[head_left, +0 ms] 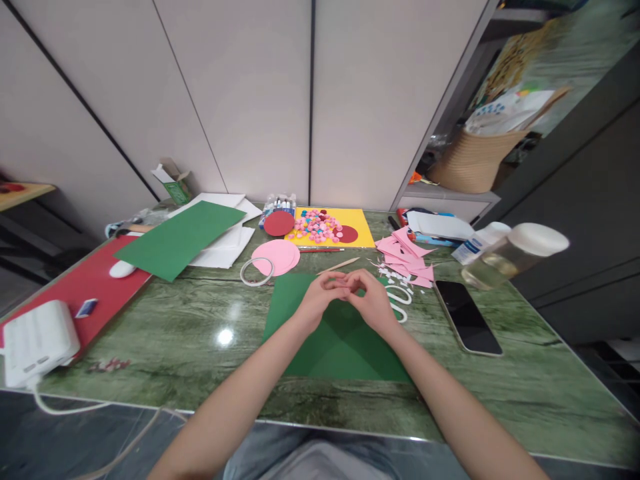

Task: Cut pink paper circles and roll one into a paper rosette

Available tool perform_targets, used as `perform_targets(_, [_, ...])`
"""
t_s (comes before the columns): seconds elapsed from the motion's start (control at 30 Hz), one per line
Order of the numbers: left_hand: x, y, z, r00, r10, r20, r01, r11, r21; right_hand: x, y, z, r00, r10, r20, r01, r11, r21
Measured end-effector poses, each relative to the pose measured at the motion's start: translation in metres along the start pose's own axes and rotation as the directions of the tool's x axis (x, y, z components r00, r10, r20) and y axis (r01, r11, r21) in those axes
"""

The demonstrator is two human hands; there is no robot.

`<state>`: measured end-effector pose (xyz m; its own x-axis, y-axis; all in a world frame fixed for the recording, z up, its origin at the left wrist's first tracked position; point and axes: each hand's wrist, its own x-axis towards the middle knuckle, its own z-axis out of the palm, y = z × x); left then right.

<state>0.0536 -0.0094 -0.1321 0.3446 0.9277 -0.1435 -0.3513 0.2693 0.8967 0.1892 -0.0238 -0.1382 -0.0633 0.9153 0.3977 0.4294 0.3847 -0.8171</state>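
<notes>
My left hand (pixel 321 301) and my right hand (pixel 371 300) meet above a green sheet of paper (pixel 345 353), fingers bent and fingertips pressed together. Whatever is between them is too small or too hidden to make out. Just right of my right hand lie two white loops (pixel 401 313), perhaps scissor handles, with white scraps (pixel 397 275) behind them. A thin wooden stick (pixel 345 263) lies beyond my fingers. Pink paper circles (pixel 276 257) and a pale ring (pixel 257 272) are to the left of my hands.
Behind stands a yellow sheet (pixel 357 220) bearing pink pompom-like pieces (pixel 317 227). Pink offcuts (pixel 405 257), a phone (pixel 467 317) and a lidded bottle (pixel 515 253) are on the right. A green sheet (pixel 183 237), red sheet (pixel 107 300) and white charger (pixel 40 340) are left.
</notes>
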Motion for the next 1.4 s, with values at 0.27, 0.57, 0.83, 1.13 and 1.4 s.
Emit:
perform_targets(0.27, [0.001,-0.0007,-0.0026,1.0,0.004,-0.029,-0.005,0.999,-0.042,-0.0003,-0.0029,-0.002,1.0,-0.017,0.02,0.017,1.0,-0.023])
perform_targets(0.57, [0.0013,0.0017,-0.0035,1.0,-0.002,0.006,0.003,0.999,-0.039,-0.0005,-0.0031,-0.0027,0.991,-0.083,0.109,0.085,0.996,-0.007])
perform_targets(0.83, [0.0,-0.0007,-0.0004,1.0,0.005,0.021,-0.004,0.999,-0.036,0.0008,-0.004,-0.003,0.999,-0.035,0.023,0.035,0.999,0.002])
perform_targets(1.13, [-0.0004,-0.0005,-0.0025,1.0,0.003,-0.023,-0.004,0.998,-0.061,-0.0001,-0.0066,-0.0038,0.998,-0.046,0.042,0.047,0.999,-0.015])
perform_targets(1.4, [0.0014,0.0036,-0.0027,0.999,-0.028,-0.038,0.027,0.999,-0.03,0.0008,-0.0028,-0.0059,0.993,-0.06,0.097,0.063,0.998,-0.03])
